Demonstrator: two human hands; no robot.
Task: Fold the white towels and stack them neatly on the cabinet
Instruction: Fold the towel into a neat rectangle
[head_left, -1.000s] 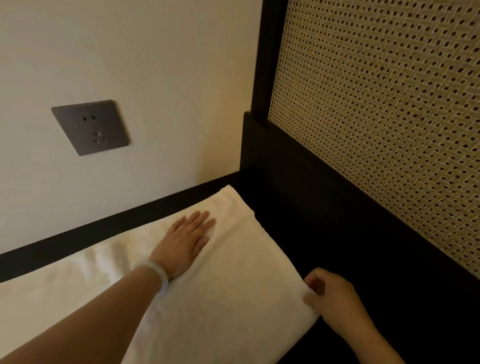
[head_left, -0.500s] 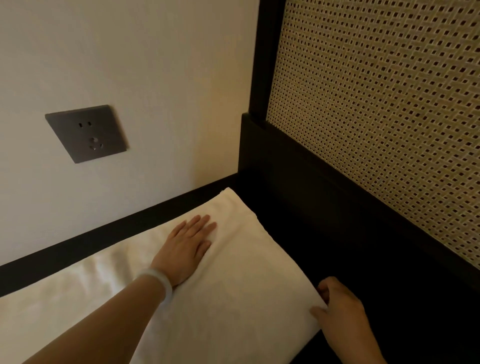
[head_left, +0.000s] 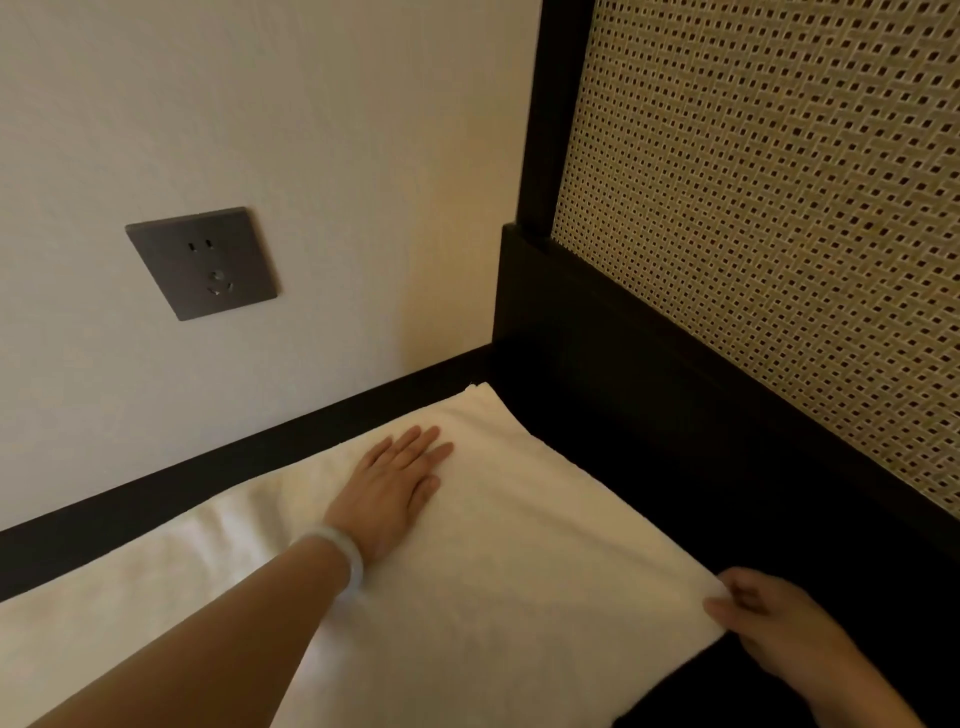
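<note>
1. White soft cloth towel (head_left: 519, 571) lies spread on the dark wooden cabinet (head_left: 675, 467), beside the woven cane panel (head_left: 779, 260).
2. Your left hand (head_left: 400, 488) presses it flat, fingers straight.
3. Your right hand (head_left: 779, 629) pinches the near right corner with curled fingers.
4. Expect it to be light and limp, so grip it at the corners and fold squarely.

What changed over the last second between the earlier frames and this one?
The right hand, pinching the near corner of the white towel, drew it slightly to the right, stretching the cloth flatter. The left hand stayed pressed flat on the towel; nothing was let go.
</note>
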